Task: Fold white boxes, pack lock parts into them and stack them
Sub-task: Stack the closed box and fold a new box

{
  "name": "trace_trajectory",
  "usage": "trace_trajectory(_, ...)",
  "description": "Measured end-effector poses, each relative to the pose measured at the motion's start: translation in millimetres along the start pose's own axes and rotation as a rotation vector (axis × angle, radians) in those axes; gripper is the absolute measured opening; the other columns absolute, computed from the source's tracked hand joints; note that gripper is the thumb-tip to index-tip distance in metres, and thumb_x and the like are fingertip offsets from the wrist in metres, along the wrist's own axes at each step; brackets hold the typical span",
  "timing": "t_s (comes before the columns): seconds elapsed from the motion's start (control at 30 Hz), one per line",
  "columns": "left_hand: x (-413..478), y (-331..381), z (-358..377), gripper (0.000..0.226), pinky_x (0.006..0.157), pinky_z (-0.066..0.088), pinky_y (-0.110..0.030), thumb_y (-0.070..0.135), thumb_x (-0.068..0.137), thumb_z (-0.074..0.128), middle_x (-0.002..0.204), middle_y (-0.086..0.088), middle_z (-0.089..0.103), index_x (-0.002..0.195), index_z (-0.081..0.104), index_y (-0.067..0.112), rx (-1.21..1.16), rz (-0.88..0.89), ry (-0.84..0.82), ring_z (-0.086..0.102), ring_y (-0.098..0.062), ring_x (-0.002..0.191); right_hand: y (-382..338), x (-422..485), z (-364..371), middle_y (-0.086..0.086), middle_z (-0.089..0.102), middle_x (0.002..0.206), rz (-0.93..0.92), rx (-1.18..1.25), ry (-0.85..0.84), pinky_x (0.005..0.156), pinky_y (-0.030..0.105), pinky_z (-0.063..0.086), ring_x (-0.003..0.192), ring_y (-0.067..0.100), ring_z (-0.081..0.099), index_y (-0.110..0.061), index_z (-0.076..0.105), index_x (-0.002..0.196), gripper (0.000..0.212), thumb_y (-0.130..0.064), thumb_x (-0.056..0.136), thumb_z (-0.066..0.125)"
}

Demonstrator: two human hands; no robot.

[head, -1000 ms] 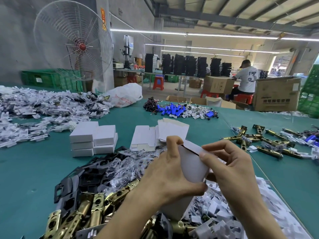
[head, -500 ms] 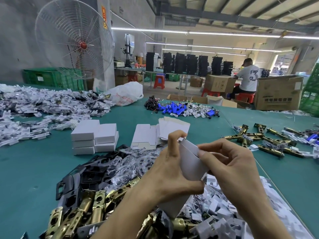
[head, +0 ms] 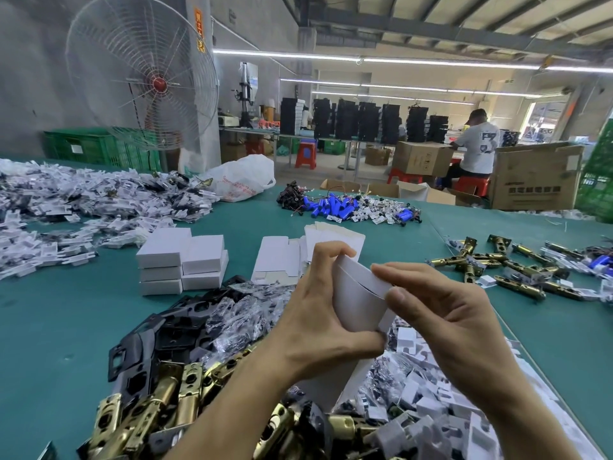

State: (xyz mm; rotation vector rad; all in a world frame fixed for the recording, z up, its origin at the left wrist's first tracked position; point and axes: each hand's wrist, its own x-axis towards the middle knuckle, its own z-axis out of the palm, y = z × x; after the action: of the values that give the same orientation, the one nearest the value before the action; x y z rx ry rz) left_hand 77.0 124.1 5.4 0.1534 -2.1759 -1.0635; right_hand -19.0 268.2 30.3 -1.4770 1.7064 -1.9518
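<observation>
Head view: green bench (head: 49, 327) spread wide, lock parts (head: 159, 403) heaped at the near edge, a stack of white boxes (head: 182, 260) farther back beside flat blanks (head: 278, 263). Above the heap, left hand (head: 315, 320) grips a half-folded box (head: 356, 300) from the side; right hand (head: 441, 313) pinches its top flap.

box (head: 356, 300): matt white card | latches (head: 159, 403): glossy brass | table (head: 59, 330): green felt

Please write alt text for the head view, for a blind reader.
The left hand grips a partly folded white box while the right hand pinches its top flap, above piled lock parts on a green table.
</observation>
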Motion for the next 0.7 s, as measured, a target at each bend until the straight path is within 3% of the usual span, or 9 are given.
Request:
trace_trajectory(0.1, 1.6, 3.2, 0.3, 0.079, 0.067, 0.058, -0.042, 0.045, 0.054, 0.077, 0.106, 0.008, 0.055, 0.119, 0.033, 0.052, -0.016, 0.015, 0.032, 0.062, -0.020, 0.084, 3.0, -0.9, 3.2, 0.003, 0.076, 0.096, -0.050, 0.041, 0.088, 0.078, 0.022, 0.057, 0.091, 0.019, 0.072, -0.024, 0.080, 0.087, 0.017, -0.028, 0.070, 0.076)
trace_trajectory(0.23, 0.2, 4.1, 0.5, 0.089, 0.074, 0.058, -0.045, 0.048, 0.059, 0.072, 0.114, 0.011, 0.052, 0.135, 0.026, 0.054, 0.056, 0.037, -0.006, 0.061, -0.019, 0.092, 3.4, -1.6, 5.9, -0.001, 0.077, 0.095, -0.077, 0.005, 0.120, 0.076, 0.026, 0.059, 0.093, 0.017, 0.072, -0.028, 0.079, 0.091, 0.039, -0.056, 0.064, 0.081)
trace_trajectory(0.37, -1.9, 5.4, 0.5, 0.093, 0.071, 0.058, -0.045, 0.052, 0.062, 0.071, 0.114, 0.002, 0.049, 0.136, 0.014, 0.053, 0.120, 0.064, -0.027, 0.061, -0.021, 0.087, 5.5, -0.9, 6.7, 0.000, 0.076, 0.094, -0.093, 0.020, 0.101, 0.075, 0.022, 0.057, 0.093, 0.013, 0.071, -0.025, 0.078, 0.087, 0.019, -0.032, 0.070, 0.078)
trace_trajectory(0.5, -1.7, 4.0, -0.1, 0.082, 0.070, 0.056, -0.042, 0.054, 0.059, 0.071, 0.110, 0.017, 0.045, 0.121, 0.018, 0.054, 0.094, 0.045, -0.015, 0.059, -0.017, 0.085, 4.6, -1.3, 6.2, -0.002, 0.075, 0.092, -0.097, -0.024, 0.076, 0.074, 0.022, 0.056, 0.090, 0.014, 0.070, -0.024, 0.075, 0.090, 0.016, -0.024, 0.074, 0.076)
trace_trajectory(0.63, -0.4, 1.5, 1.0, 0.086, 0.073, 0.058, -0.046, 0.049, 0.057, 0.076, 0.115, 0.014, 0.048, 0.119, 0.017, 0.058, 0.029, 0.014, 0.007, 0.064, -0.018, 0.091, 1.3, -3.9, 9.3, 0.005, 0.075, 0.089, -0.039, -0.050, 0.158, 0.066, 0.049, 0.056, 0.080, 0.029, 0.069, -0.028, 0.075, 0.093, 0.022, -0.038, 0.075, 0.068)
trace_trajectory(0.7, -0.2, 1.1, 2.4, 0.090, 0.072, 0.059, -0.045, 0.046, 0.058, 0.077, 0.115, 0.014, 0.050, 0.121, 0.015, 0.059, 0.012, 0.019, 0.002, 0.066, -0.019, 0.090, -1.7, -4.0, 10.0, 0.003, 0.075, 0.087, -0.025, -0.093, 0.189, 0.064, 0.055, 0.055, 0.079, 0.023, 0.071, -0.028, 0.074, 0.092, 0.020, -0.038, 0.076, 0.068)
